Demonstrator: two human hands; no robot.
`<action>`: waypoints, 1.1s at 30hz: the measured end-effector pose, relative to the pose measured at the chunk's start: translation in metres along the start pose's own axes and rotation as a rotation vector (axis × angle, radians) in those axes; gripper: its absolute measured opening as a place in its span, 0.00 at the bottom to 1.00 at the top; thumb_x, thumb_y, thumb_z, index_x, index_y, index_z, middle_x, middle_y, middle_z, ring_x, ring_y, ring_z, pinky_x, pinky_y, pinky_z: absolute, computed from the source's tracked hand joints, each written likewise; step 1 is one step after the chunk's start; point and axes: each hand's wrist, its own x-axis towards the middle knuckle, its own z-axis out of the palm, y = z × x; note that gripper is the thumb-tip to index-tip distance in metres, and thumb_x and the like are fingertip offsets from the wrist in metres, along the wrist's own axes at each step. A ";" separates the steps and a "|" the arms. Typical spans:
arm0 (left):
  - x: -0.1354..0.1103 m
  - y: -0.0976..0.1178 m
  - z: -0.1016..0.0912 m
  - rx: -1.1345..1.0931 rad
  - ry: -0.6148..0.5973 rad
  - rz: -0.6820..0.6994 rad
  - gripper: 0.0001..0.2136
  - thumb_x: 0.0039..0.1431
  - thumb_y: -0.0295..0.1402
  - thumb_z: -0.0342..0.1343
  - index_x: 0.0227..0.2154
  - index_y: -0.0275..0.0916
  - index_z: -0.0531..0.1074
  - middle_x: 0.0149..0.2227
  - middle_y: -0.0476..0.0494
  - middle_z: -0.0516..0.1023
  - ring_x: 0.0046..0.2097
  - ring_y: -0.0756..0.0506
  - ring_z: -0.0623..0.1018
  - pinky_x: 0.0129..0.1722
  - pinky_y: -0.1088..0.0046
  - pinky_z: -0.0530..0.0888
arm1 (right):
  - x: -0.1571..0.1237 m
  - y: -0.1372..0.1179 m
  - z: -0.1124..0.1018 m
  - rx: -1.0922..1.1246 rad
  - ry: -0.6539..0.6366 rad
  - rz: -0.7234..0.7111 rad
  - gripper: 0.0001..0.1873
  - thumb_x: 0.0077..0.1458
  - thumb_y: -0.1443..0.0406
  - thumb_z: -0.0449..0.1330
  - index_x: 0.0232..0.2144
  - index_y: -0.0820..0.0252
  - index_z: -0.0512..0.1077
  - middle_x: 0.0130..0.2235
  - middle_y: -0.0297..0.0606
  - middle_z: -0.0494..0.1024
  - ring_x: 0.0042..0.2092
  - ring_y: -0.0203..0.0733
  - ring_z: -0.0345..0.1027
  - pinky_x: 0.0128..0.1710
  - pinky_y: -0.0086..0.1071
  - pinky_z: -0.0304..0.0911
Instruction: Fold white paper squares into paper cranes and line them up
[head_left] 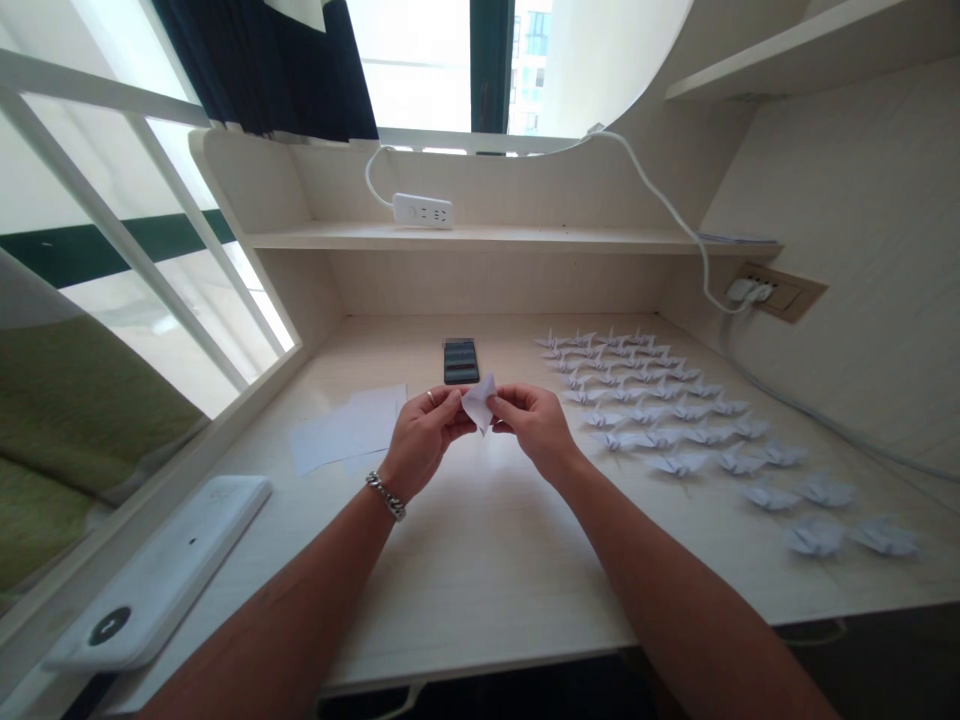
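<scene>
A small folded piece of white paper (479,403) is held up above the middle of the pale desk (480,560). My left hand (421,438), with a ring and a chain bracelet, pinches its left side. My right hand (535,424) pinches its right side. Both hands have their fingers closed on the paper. To the right, several folded white paper cranes (679,420) lie in rows on the desk. Loose flat white sheets (349,427) lie just left of my left hand.
A dark phone (460,361) lies flat behind the hands. A white flat device (161,573) sits at the desk's left front edge. A white power strip (423,211) rests on the shelf, its cable (679,225) running to a wall socket (776,291) at right.
</scene>
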 end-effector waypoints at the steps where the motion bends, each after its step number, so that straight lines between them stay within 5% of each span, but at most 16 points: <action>1: 0.000 0.000 0.000 -0.004 0.003 -0.002 0.12 0.50 0.38 0.66 0.33 0.34 0.79 0.30 0.41 0.81 0.32 0.46 0.79 0.37 0.68 0.76 | 0.000 0.000 0.000 0.000 0.000 0.001 0.16 0.40 0.55 0.69 0.30 0.61 0.79 0.26 0.35 0.78 0.28 0.36 0.70 0.29 0.31 0.68; 10: 0.000 0.001 -0.003 0.124 0.028 0.026 0.16 0.53 0.43 0.63 0.35 0.34 0.79 0.33 0.40 0.81 0.35 0.45 0.79 0.37 0.68 0.75 | 0.000 0.003 0.000 -0.058 0.002 -0.045 0.14 0.43 0.57 0.68 0.30 0.62 0.78 0.26 0.35 0.77 0.28 0.36 0.70 0.29 0.31 0.68; 17: -0.002 0.003 -0.005 0.416 -0.019 0.068 0.15 0.43 0.38 0.70 0.31 0.32 0.79 0.29 0.42 0.80 0.29 0.48 0.77 0.31 0.72 0.73 | -0.003 0.006 -0.002 -0.294 -0.140 -0.088 0.09 0.48 0.62 0.63 0.26 0.64 0.77 0.21 0.33 0.74 0.24 0.34 0.65 0.26 0.29 0.62; 29: 0.007 0.011 -0.015 0.333 0.280 0.136 0.15 0.45 0.43 0.68 0.27 0.34 0.78 0.26 0.45 0.78 0.31 0.49 0.76 0.33 0.72 0.72 | -0.002 0.006 -0.003 -0.372 -0.198 0.025 0.08 0.47 0.64 0.62 0.26 0.64 0.77 0.21 0.34 0.74 0.23 0.34 0.66 0.25 0.29 0.62; 33: 0.004 0.012 -0.013 0.353 0.123 0.061 0.17 0.45 0.44 0.68 0.30 0.34 0.79 0.29 0.43 0.80 0.32 0.48 0.77 0.33 0.72 0.72 | -0.001 0.007 -0.004 -0.315 -0.156 0.024 0.08 0.46 0.63 0.62 0.26 0.64 0.77 0.20 0.33 0.74 0.23 0.34 0.66 0.25 0.29 0.62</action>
